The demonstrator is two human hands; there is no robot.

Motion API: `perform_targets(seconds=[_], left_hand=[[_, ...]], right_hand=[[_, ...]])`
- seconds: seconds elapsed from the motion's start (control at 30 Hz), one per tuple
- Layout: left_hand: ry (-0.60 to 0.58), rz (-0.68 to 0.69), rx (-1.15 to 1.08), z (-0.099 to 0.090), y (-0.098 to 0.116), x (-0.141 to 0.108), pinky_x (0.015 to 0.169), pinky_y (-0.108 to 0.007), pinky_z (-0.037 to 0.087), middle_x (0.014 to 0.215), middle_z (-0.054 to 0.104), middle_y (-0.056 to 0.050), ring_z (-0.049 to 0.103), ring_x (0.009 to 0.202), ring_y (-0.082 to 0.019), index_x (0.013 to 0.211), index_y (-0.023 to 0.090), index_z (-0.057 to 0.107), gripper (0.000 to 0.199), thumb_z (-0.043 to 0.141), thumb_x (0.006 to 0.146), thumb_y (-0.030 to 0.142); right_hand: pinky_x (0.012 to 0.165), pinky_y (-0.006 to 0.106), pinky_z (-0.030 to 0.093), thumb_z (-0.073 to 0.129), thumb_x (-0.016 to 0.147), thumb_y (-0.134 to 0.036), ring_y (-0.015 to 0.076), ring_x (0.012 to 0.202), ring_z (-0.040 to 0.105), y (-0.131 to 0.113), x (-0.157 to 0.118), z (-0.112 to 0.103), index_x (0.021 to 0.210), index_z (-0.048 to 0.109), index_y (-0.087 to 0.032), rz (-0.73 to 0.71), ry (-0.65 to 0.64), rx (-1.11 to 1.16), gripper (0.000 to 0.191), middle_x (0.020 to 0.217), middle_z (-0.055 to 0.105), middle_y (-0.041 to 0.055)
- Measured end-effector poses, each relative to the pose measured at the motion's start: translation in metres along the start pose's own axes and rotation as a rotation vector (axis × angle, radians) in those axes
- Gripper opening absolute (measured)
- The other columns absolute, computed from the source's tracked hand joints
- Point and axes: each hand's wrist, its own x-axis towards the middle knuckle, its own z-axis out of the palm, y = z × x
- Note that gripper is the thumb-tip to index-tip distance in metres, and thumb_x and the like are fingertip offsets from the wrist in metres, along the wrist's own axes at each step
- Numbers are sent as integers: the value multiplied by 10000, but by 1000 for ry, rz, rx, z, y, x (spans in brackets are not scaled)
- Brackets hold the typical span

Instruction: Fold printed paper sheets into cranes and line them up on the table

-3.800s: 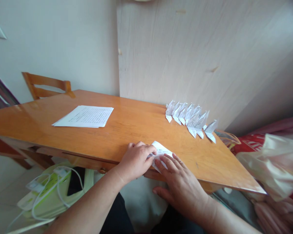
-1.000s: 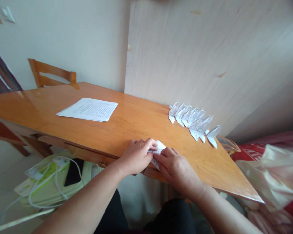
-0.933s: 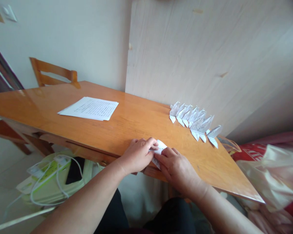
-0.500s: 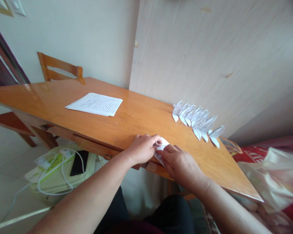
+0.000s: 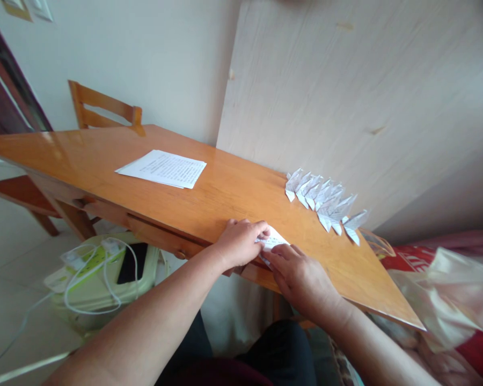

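A printed sheet of paper, partly folded, lies at the near edge of the wooden table. My left hand grips its left side, fingers curled down onto it. On the opposite side my right hand pinches the paper's lower right part, and its fingertips press close to those of the left. Much of the sheet is covered by my fingers, so its full shape cannot be made out. Beyond my right hand stands a row of several folded paper figures with pointed, wing-like flaps.
A stack of printed sheets rests on the table's left half. Below left, a pale green stool carries a power strip, white cables and a black phone. A wooden chair is behind the table; bags sit at right.
More of the paper shows between my hands now, with its white upper part spread to the right. My right hand has shifted slightly right and down. The whole view has moved a little.
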Motion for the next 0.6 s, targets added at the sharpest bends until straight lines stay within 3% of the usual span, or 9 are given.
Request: perform_targets(seconds=[0.37, 0.6], left_hand=[[-41, 44, -59, -4, -7, 0, 916, -395, 425, 1151, 743, 38, 653, 1118, -218, 1087, 296, 618, 338, 477, 849, 102], [-12, 34, -25, -3, -3, -1, 908, -410, 409, 1129, 748, 28, 646, 1100, -255, 1104, 299, 614, 228, 610, 875, 309]], right_hand=[[916, 388, 519, 479, 938, -127, 243, 1051, 601, 2, -7, 7, 1217, 638, -209, 28, 68, 104, 332, 1160, 659, 99], [902, 372, 525, 488, 947, -137, 231, 1018, 603, 0, -7, 7, 1236, 621, -212, 44, 61, 102, 327, 1148, 656, 95]])
